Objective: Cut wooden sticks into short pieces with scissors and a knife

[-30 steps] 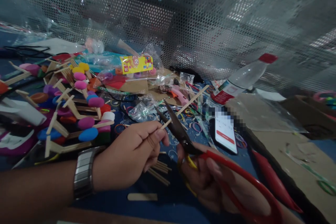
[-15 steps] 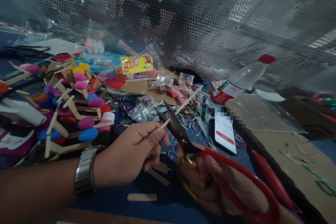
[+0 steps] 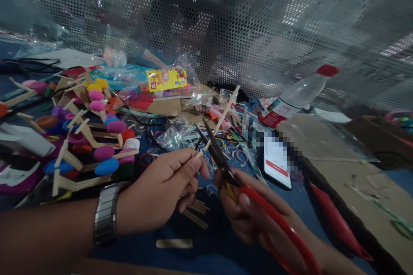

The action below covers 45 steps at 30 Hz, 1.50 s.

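And here's the cut in progress: the left hand (image 3: 155, 200) has its thumb and fingers closed in a pinch on the lower end of a wooden stick (image 3: 226, 114), which slants up over the bench (image 3: 222, 251). The right hand (image 3: 237, 219) has its fingers curled snugly round the handles of the scissors (image 3: 223, 164), blades slightly apart and right at the stick, just beyond the pinch. The stick kinks there, so this cut looks well under way; whether it's clean through, I can't tell. Off to the left, angled wooden pieces (image 3: 87, 134) lie among coloured pieces (image 3: 107, 166), a good batch apparently shaped already. Below the hands, loose sticks (image 3: 197, 218) and one flat stick (image 3: 174, 243) lie uncut, as far as I can judge, so some material remains.
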Each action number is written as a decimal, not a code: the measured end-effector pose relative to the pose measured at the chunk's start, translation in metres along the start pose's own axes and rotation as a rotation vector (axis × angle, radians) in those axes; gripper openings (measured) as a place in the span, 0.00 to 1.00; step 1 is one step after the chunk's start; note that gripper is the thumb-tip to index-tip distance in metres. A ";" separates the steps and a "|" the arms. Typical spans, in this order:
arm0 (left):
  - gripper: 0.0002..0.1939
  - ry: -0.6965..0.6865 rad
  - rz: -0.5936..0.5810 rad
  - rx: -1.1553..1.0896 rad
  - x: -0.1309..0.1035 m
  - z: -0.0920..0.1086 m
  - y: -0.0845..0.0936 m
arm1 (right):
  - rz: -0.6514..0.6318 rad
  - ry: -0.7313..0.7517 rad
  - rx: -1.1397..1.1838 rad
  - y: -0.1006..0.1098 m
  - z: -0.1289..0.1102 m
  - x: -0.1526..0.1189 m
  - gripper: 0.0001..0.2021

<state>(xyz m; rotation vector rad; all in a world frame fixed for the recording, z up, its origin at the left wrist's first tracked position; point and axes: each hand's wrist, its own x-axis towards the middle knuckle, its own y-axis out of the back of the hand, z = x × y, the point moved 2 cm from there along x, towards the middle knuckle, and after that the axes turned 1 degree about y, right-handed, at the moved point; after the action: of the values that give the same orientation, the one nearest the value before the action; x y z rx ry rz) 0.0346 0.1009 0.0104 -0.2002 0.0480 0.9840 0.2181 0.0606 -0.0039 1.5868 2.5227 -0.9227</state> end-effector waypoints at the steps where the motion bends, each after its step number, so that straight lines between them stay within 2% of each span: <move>1: 0.15 -0.006 0.002 0.031 -0.001 0.000 0.001 | -0.001 0.015 0.005 0.003 0.000 0.001 0.17; 4: 0.17 -0.050 -0.001 0.273 -0.003 0.003 0.004 | 0.019 0.076 -0.006 0.012 -0.002 0.003 0.17; 7: 0.16 -0.186 -0.007 0.704 -0.003 0.005 0.006 | 0.080 0.126 -0.054 0.017 -0.006 0.004 0.19; 9: 0.12 -0.224 -0.033 0.952 -0.002 0.004 0.007 | 0.111 0.143 -0.059 0.018 -0.008 0.004 0.19; 13: 0.13 -0.231 -0.136 1.191 0.000 0.000 0.005 | 0.126 0.162 -0.035 0.018 -0.011 0.006 0.17; 17: 0.13 -0.180 -0.193 1.190 0.001 -0.003 0.004 | 0.099 0.166 -0.019 0.018 -0.013 0.007 0.15; 23: 0.15 -0.107 -0.181 1.146 0.005 -0.002 0.005 | 0.071 0.175 -0.029 0.019 -0.015 0.006 0.13; 26: 0.13 -0.125 -0.162 1.141 0.005 -0.004 0.007 | 0.070 0.173 -0.041 0.018 -0.016 0.006 0.13; 33: 0.10 -0.220 -0.060 1.152 0.003 -0.004 0.013 | 0.085 0.102 -0.011 0.016 -0.014 0.004 0.16; 36: 0.10 -0.253 0.097 1.018 0.005 0.003 0.015 | 0.086 0.070 -0.015 0.016 -0.013 0.004 0.17; 39: 0.10 -0.221 0.240 0.819 0.005 0.012 0.017 | 0.053 0.038 -0.049 0.013 -0.013 0.002 0.17; 45: 0.12 -0.188 0.192 0.722 0.003 0.018 0.014 | 0.004 0.019 -0.182 0.009 -0.012 -0.001 0.19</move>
<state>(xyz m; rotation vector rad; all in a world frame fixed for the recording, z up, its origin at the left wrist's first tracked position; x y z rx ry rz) 0.0236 0.1143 0.0256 0.5678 0.2488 1.1135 0.2293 0.0685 0.0020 1.5536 2.5307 -0.6585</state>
